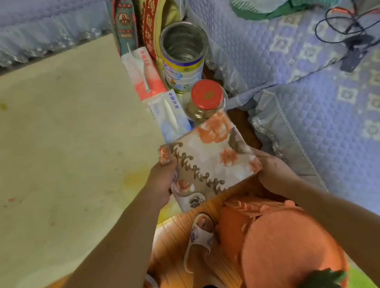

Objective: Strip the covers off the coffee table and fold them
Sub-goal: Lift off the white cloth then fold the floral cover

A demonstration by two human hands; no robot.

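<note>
While the folded floral cover (210, 158) is held in the air between both hands, its long axis runs from the person's near left up toward the far right, pointing at the red-lidded jar (206, 100). It sits just off the right edge of the bare tabletop (61, 134), not resting on it. The left hand (164, 181) grips the cover's left edge, fingers curled round it, thumb side toward the tabletop. The right hand (273, 172) holds the opposite near-right corner from beneath, its fingers mostly hidden under the cloth. The tabletop lies to the cover's left, nearer the left hand, so setting the bundle down would likely mean a short carry leftward. Beyond the cover stand two tissue packs (159, 101) and an open tin can (183, 55); to its right, the quilted sofa (314, 87).
</note>
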